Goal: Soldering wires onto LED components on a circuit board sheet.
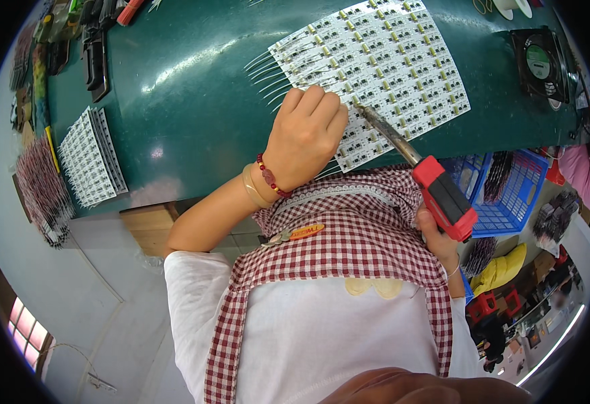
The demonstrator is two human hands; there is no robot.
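Circuit-board panel (pixel 389 60) lies on the green worktop (pixel 194 87). My left hand (pixel 305 138) presses its near edge, fingers curled, holding nothing. My right hand (pixel 439 239) grips a red soldering iron (pixel 419 168), tip meeting the panel beside that left hand.

Bench top (pixel 194 74): dark green, glossy, smooth, shows light streaks. Circuit board panel (pixel 382 60): matt white, small metallic parts. Soldering iron (pixel 419 168): dull grey metal shaft, red plastic handle, slight sheen. Apron (pixel 349 236): red-white checked woven cloth, matt. Crate (pixel 503 195): blue plastic mesh.
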